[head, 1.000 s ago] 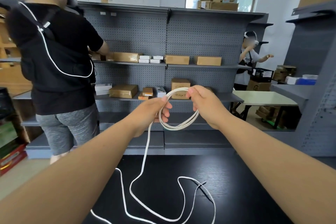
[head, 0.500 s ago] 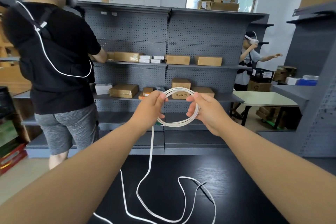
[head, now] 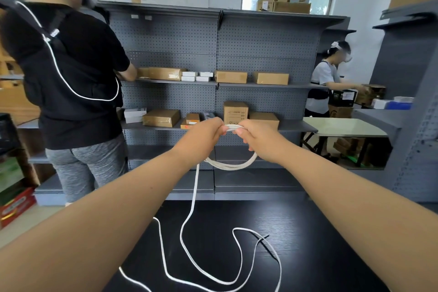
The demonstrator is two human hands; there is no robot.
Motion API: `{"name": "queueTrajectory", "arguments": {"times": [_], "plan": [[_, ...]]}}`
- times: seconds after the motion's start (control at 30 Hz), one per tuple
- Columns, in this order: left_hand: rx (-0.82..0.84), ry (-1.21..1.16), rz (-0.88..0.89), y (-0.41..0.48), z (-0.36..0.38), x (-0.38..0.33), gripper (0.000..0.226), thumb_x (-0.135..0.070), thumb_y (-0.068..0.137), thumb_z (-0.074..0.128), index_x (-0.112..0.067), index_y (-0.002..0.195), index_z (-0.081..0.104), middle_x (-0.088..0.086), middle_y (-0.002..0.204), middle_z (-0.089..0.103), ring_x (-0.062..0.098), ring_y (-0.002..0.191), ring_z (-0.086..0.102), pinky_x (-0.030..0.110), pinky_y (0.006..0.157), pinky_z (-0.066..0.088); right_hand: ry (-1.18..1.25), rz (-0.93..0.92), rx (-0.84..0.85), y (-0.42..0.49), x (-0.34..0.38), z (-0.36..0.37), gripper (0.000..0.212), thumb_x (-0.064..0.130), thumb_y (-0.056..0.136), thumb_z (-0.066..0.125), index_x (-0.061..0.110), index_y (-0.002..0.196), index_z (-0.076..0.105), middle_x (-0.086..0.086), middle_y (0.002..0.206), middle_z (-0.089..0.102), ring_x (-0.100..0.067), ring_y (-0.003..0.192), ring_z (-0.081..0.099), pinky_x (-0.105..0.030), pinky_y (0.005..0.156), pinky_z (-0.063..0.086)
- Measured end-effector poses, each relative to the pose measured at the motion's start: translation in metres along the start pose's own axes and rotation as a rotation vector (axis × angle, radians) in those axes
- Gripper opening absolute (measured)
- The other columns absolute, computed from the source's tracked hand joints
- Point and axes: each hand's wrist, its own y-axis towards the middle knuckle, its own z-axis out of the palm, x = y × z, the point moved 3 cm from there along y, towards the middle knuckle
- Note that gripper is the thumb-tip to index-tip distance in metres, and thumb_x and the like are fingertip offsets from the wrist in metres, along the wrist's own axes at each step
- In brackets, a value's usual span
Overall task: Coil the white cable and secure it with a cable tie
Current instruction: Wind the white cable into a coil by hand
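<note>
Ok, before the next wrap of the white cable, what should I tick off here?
1. Left hand grips the coil: ok.
2. Right hand grips the coil: ok.
3. Loops hang together below the hands: ok.
4. All cable wound in: not ok, a long tail lies on the table.
5. Tail free of tangles: cannot tell, it runs out of frame.
6. Cable tie at hand: ok, on the table by the tail.

the person's left hand (head: 203, 135) and right hand (head: 258, 140) drawn together from opposite sides of the coil, now nearly touching, both pinching the top of the thin white round cable (head: 230, 166), its loops squeezed from an open ring into a narrow hanging bundle, background person in white shirt (head: 324, 83) arm lowered to a brown cardboard box (head: 372, 93)
</note>
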Motion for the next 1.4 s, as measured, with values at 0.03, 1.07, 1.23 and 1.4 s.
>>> {"name": "queueTrajectory", "arguments": {"times": [0.03, 1.07, 1.23, 1.4], "plan": [[0.011, -0.003, -0.001, 0.0, 0.001, 0.001, 0.025, -0.028, 0.1, 0.034, -0.011, 0.084, 0.045, 0.014, 0.078, 0.053, 0.036, 0.077, 0.057, 0.05, 0.076, 0.05, -0.032, -0.008, -0.007, 0.0, 0.0, 0.0, 0.021, 0.026, 0.1, 0.034, 0.014, 0.095, 0.05, 0.0, 0.076, 0.05, -0.018, 0.073, 0.048, -0.036, 0.068, 0.042], [-0.226, -1.004, -0.727, -0.026, 0.054, 0.039, 0.07, -0.073, 0.084, 0.027, -0.018, 0.119, 0.053, -0.001, 0.098, 0.072, 0.022, 0.112, 0.058, 0.042, 0.107, 0.033, 0.186, 0.144, -0.355, -0.007, -0.012, -0.008, 0.026, 0.022, 0.1, 0.034, 0.009, 0.1, 0.056, -0.008, 0.09, 0.056, -0.022, 0.083, 0.05, -0.034, 0.069, 0.037], [-0.184, -1.106, -0.609, -0.022, 0.054, 0.034, 0.053, -0.062, 0.088, 0.041, -0.016, 0.085, 0.066, 0.004, 0.088, 0.07, 0.022, 0.095, 0.062, 0.044, 0.103, 0.038, 0.251, 0.18, -0.397, -0.005, -0.016, -0.006, 0.022, 0.022, 0.1, 0.034, 0.015, 0.093, 0.053, -0.008, 0.085, 0.055, -0.017, 0.072, 0.044, -0.028, 0.058, 0.034], [-0.124, -0.942, -0.446, -0.016, 0.051, 0.028, 0.009, -0.035, 0.09, 0.057, -0.027, 0.089, 0.059, -0.004, 0.099, 0.065, 0.019, 0.11, 0.059, 0.043, 0.107, 0.037, 0.264, 0.19, -0.409, -0.002, -0.016, -0.002, 0.024, 0.022, 0.1, 0.034, 0.012, 0.094, 0.056, -0.005, 0.084, 0.053, -0.018, 0.075, 0.045, -0.03, 0.059, 0.032]]}}
